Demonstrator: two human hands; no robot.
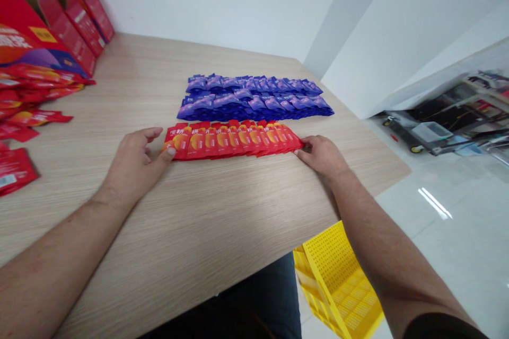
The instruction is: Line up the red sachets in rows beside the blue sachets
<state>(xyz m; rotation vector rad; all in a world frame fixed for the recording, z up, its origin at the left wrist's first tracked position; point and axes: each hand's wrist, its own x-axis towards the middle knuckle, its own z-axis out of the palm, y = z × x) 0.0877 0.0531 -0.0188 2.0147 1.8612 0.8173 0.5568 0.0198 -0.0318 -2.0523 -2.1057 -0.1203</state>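
A row of overlapping red sachets [234,140] with orange pictures lies flat on the wooden table [222,212]. My left hand [139,161] is at the row's left end, its thumb touching the first sachet and its index finger held apart from the thumb. At the opposite end, my right hand [322,154] has thumb and fingers closed on the edge of the last red sachet. Just behind this row lie two rows of overlapping blue-purple sachets [254,106], which neither hand touches.
Loose red sachets [35,95] are piled at the left, near red cartons [85,21]. Below the table's right front edge stands a yellow perforated crate [338,275]. A white wall [214,5] borders the back. A wheeled cart [429,135] is on the floor at right.
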